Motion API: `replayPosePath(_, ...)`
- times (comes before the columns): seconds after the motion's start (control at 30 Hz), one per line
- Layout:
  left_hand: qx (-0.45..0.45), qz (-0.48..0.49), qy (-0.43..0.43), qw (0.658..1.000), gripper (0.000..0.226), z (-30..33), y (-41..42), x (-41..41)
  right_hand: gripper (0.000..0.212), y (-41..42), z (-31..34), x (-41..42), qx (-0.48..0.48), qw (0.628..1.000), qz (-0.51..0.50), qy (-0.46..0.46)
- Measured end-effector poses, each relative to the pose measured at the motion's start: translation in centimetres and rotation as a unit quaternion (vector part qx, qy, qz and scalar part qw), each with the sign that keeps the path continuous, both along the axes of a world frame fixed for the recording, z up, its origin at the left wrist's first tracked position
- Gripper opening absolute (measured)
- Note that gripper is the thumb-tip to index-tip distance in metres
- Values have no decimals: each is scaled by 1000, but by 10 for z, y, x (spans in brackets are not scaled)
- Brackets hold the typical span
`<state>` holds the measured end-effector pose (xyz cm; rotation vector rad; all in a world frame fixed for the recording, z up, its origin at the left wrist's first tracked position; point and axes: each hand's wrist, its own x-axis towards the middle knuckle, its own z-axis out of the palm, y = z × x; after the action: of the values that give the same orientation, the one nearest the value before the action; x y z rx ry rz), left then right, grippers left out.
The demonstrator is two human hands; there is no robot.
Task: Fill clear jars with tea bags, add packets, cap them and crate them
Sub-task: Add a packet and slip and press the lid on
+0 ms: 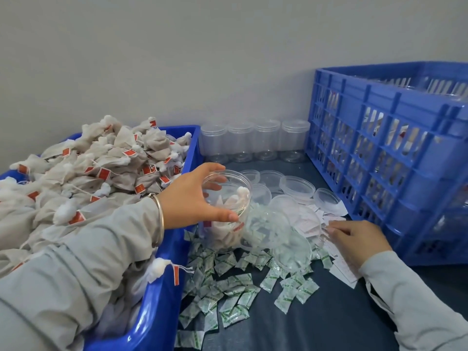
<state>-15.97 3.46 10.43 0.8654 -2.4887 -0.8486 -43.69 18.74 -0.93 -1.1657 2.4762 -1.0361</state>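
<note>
Head view showed the clear jar (pixel 229 211), part-filled with tea bags, standing on the dark table (pixel 329 312) beside the blue bin (pixel 162 287); the left hand (pixel 195 198) gripped its open rim, thumb and fingers curled round it. To its right, the right hand (pixel 359 243) pinched at white paper slips (pixel 326 231), fingers bent, near green-printed packets (pixel 235 292)

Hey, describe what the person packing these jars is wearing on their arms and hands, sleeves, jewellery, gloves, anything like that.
Both arms are covered by long, pale grey sleeves reaching the wrists, the fabric loose and creased. The left sleeve ends just behind a thin metal bangle circling the left wrist. The right sleeve shows a stitched seam along its length. The left hand and right hand are bare: no gloves, and no rings are visible.
</note>
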Motion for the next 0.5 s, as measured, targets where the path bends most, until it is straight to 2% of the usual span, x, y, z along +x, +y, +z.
replayPosePath(0.2,2,-3,-1,1000,108,1,0,0,14,-1,-1,0,0,1000,-16,-17)
replayPosePath(0.33,-3,-4,-5,1000,106,1,0,0,9,0,1,-1,-47,998,-41,-26)
replayPosePath(0.5,-1,-4,-2,1000,105,1,0,0,18,0,0,3,-74,996,-27,-43)
